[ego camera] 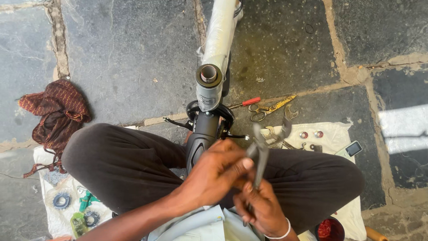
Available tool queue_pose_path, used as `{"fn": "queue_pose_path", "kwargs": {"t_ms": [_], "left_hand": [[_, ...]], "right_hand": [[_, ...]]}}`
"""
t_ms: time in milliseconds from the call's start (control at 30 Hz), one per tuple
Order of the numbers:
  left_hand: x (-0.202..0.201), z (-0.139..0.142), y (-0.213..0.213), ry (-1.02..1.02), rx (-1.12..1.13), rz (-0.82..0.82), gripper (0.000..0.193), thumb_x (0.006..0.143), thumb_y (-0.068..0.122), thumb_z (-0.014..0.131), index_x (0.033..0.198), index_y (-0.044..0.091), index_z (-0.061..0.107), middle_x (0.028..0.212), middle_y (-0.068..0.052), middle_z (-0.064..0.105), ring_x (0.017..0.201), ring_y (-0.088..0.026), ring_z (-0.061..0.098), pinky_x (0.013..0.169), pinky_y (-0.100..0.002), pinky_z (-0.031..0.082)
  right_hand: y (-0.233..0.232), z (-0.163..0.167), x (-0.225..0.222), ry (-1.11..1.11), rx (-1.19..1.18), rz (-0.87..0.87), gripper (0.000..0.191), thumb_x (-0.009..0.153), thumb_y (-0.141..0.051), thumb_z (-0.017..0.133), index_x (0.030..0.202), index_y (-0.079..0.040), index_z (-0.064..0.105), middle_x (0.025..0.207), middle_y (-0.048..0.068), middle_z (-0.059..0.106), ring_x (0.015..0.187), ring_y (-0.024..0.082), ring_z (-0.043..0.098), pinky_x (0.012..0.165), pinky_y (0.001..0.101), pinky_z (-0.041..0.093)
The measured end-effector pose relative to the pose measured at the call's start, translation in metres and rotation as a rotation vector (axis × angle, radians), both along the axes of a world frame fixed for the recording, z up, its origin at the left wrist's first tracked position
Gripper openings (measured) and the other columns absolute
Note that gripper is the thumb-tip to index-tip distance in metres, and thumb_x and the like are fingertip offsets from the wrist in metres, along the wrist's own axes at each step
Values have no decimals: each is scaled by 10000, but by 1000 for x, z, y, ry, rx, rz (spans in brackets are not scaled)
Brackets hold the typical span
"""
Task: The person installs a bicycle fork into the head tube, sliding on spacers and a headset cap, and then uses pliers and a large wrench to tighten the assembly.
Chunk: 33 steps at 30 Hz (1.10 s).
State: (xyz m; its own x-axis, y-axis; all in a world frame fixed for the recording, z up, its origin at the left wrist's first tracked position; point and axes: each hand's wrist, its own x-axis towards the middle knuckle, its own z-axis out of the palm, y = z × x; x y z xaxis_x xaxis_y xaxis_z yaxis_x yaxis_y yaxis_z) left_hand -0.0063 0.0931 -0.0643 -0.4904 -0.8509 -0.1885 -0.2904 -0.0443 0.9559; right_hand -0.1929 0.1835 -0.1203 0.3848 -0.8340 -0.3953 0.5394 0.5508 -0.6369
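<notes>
Small white device with dark screen (351, 149) on white cloth (339, 131) at right, clear plastic wrapping (219, 33) around bicycle frame tube

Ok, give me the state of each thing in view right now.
Left hand: gripping the grey tool.
Right hand: holding the tool's lower end.
Grey tool: upright between both hands.
Bike frame: wrapped in plastic, head tube open on top.
Scissors: on the floor, blades shut.
Screwdriver: flat on the floor.
Brown cloth: crumpled on the floor.
White cloth: spread out, small parts on it.
</notes>
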Motion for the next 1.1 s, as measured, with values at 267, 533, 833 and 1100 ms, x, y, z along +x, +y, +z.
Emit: {"fn": "queue_pose_path", "kwargs": {"t_ms": [267, 533, 833, 1100], "left_hand": [[25, -64, -59, -370, -487, 340, 665, 862, 236, 815, 1349, -71, 482, 1324, -287, 491, 1209, -474, 473, 1005, -521, 405], [19, -94, -66, -218, -386, 337, 610, 814, 341, 853, 1260, 15, 595, 1119, -198, 522, 1055, -380, 535, 903, -477, 458], [7, -76, -67, -245, -270, 393, 582, 784, 380, 853, 1225, 50, 666, 1045, -148, 524, 959, -321, 553, 830, -434, 476], [0, -75, -64, -233, -317, 400, 522, 798, 381, 848, 1175, 51, 698, 1051, -146, 549, 976, -330, 566, 846, -452, 475]], "right_hand": [[6, 4, -14, -50, 299, 47, 529, 979, -254, 607, 1362, 96, 504, 883, 206, 711, 673, 160, 656, 518, 271, 487], [7, 7, -18, -338, 215, -14, 664, 1070, -87, 697, 1634, -12, 354, 914, 167, 662, 524, 114, 563, 452, 232, 474], [-20, 54, -20, -62, 186, 211, 895, 889, -126, 733, 1593, -9, 193, 1142, 277, 616, 950, 316, 725, 642, 313, 586], [-44, 89, -16, -187, 270, 190, 970, 713, -14, 578, 1598, 33, 186, 1392, 353, 573, 1179, 469, 684, 808, 428, 655]]}}
